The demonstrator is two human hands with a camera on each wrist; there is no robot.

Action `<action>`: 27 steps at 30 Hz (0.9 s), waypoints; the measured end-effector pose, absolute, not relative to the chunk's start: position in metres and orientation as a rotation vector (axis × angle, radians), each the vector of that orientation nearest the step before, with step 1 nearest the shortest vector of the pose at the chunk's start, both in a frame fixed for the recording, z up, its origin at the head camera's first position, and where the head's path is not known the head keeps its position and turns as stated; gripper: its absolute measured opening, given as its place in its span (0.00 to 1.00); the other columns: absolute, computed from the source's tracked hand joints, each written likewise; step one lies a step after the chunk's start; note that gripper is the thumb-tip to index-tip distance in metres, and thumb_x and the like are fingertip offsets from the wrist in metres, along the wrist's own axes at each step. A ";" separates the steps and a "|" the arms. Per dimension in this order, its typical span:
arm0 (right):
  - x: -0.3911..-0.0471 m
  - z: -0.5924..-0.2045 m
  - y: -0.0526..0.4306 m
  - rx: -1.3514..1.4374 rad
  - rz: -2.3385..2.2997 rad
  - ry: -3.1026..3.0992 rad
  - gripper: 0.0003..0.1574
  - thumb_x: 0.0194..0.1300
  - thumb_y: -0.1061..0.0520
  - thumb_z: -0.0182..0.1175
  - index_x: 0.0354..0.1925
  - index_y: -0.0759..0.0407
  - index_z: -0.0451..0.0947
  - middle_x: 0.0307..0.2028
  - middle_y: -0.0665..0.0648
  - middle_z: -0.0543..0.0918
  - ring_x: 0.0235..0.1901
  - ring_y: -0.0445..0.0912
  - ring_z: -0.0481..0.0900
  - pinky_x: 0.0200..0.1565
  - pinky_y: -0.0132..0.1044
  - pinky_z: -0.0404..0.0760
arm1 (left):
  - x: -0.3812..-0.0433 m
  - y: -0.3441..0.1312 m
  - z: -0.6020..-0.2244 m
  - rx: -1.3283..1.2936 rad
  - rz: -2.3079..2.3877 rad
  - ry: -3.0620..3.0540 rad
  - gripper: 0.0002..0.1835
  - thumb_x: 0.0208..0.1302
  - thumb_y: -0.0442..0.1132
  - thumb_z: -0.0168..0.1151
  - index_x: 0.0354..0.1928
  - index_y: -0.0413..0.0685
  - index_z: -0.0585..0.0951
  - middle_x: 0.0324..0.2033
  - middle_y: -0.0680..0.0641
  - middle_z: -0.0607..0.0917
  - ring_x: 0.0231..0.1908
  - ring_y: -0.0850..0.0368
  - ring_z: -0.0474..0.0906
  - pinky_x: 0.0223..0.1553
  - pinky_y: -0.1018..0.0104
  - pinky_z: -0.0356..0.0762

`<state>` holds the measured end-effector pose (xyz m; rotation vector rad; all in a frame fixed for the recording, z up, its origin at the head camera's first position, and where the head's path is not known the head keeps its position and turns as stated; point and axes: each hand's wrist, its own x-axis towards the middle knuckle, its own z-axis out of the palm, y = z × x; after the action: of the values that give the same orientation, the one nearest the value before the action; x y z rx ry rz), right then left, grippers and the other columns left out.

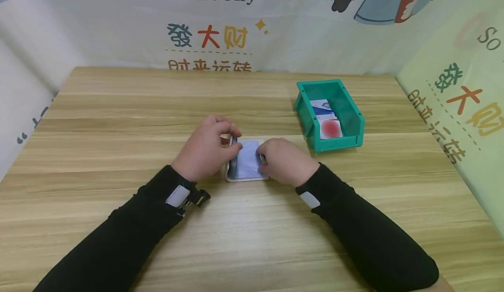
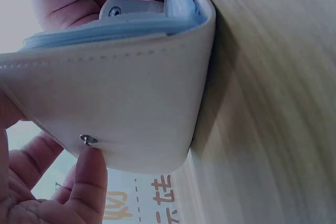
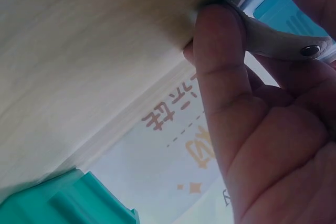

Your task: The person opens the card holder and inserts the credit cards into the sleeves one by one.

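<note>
A whitish card holder (image 1: 248,163) lies opened on the table between the hands, its clear bluish sleeves showing. In the left wrist view its cover (image 2: 121,93) has a stitched edge and a small metal stud, and it stands tilted up with the stack of sleeves (image 2: 105,32) inside. My left hand (image 1: 208,147) grips this raised left side, thumb inside and fingers outside. At the other side my right hand (image 1: 289,163) pinches the edge by the strap. This strap (image 3: 283,43) carries a dark snap button and passes between thumb and fingers in the right wrist view.
A green open bin (image 1: 340,145) stands to the right, beyond the right hand. Several cards (image 1: 330,128) lie in it, one with a red disc. A printed cloth (image 1: 291,38) hangs behind the wooden table (image 1: 118,108) and along its sides.
</note>
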<state>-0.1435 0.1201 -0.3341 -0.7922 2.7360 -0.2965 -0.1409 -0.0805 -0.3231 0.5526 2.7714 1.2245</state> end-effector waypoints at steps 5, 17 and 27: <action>-0.143 -0.335 0.119 -0.791 -0.323 2.739 0.14 0.60 0.52 0.64 0.42 0.58 0.80 0.30 0.51 0.78 0.29 0.43 0.72 0.37 0.36 0.76 | -0.140 -0.079 -0.324 0.583 1.188 2.771 0.09 0.60 0.42 0.61 0.40 0.48 0.81 0.50 0.46 0.69 0.41 0.58 0.72 0.41 0.64 0.77; -0.143 -0.336 0.118 -0.919 -0.342 2.768 0.09 0.65 0.57 0.58 0.41 0.59 0.80 0.31 0.51 0.79 0.29 0.42 0.72 0.38 0.38 0.77 | -0.137 -0.077 -0.327 0.750 1.040 2.793 0.16 0.67 0.48 0.54 0.50 0.49 0.80 0.53 0.46 0.70 0.43 0.56 0.67 0.39 0.59 0.73; -0.144 -0.330 0.123 -0.803 -0.344 2.786 0.12 0.66 0.53 0.57 0.44 0.57 0.80 0.35 0.51 0.82 0.32 0.41 0.74 0.43 0.39 0.78 | -0.141 -0.078 -0.330 0.788 0.865 2.747 0.23 0.67 0.41 0.52 0.64 0.49 0.70 0.58 0.47 0.71 0.56 0.55 0.63 0.57 0.53 0.66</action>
<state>-0.1436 0.1235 -0.3304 -0.8027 2.7856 -0.3444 -0.1407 -0.0780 -0.3301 0.7882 2.7465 0.8646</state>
